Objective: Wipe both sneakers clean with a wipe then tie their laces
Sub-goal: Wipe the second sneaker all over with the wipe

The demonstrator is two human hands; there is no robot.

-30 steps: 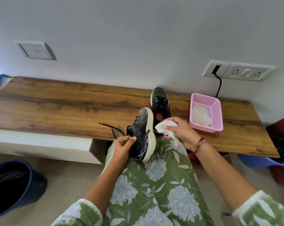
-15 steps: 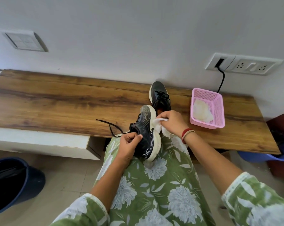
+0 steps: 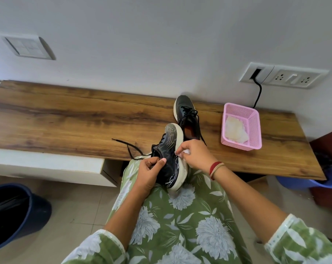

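A plain white wall fills the upper half of the frame, with a switch plate at upper left and a socket panel at upper right, a black cable dropping from it. A long wood-grain countertop spans the middle above a white cabinet at left. On the pale tiled floor stand a dark bin at lower left and a blue tub at right.

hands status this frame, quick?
Left hand: closed, gripping the sneaker by its upper.
Right hand: closed, pinching a wipe against that sneaker's sole edge.
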